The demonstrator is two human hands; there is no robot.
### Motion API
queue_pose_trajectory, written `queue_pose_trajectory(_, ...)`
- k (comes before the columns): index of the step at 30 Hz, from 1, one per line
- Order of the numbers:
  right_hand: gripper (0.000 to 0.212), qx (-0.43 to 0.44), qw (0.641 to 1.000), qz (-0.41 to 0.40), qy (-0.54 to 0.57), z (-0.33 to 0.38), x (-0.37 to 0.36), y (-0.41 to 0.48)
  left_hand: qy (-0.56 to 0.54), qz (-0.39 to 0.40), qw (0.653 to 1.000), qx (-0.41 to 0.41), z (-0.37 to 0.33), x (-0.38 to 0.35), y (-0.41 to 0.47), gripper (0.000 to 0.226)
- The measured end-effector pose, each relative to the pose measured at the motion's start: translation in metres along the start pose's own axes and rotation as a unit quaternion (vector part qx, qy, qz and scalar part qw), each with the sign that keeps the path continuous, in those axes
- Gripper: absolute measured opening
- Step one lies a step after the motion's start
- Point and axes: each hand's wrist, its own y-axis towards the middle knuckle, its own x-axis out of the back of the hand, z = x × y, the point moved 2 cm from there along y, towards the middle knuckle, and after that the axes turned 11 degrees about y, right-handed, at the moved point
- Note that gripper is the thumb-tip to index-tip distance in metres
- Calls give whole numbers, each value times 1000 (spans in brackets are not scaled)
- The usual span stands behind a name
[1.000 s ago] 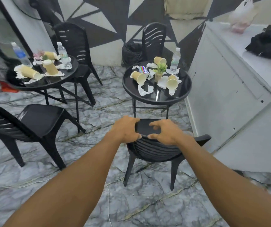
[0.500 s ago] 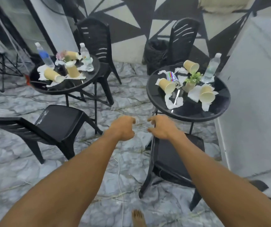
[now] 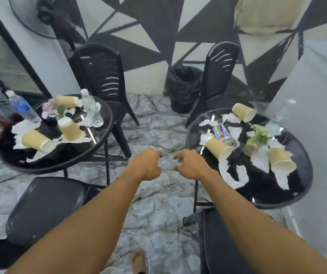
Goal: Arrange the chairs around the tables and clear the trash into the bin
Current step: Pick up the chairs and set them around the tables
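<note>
Centre frame, over marble floor: left hand (image 3: 146, 165) fisted, empty; right hand (image 3: 192, 165) half-curled, clawed, empty. Lower left: chair seat (image 3: 45, 206) at near edge of left table (image 3: 43, 169). Lower right: second chair (image 3: 216, 250) by right table (image 3: 273, 196). Both tabletops littered: paper cups (image 3: 37, 140), napkins (image 3: 261, 159), bottles (image 3: 91, 109). Upper centre: black-bagged bin (image 3: 184, 88) between two far chairs (image 3: 99, 76).
</note>
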Motion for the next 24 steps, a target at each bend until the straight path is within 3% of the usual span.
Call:
queue_pose_trajectory(6,41,-45,998,-47,4,24,40,112,-10,-10,999,-29,67,54,122,54)
queue_pose_trajectory(16,43,-82,992,-95,29,11,124,337,0,-19,994,-103,107,129,352,52)
queue_pose_trajectory(19,43,-85,992,-90,34,5,152,415,8,7,995,-101,121,154,424,48)
queue_pose_trajectory(24,42,-104,991,-72,38,6,216,520,32,30,994,-104,140,203,547,62)
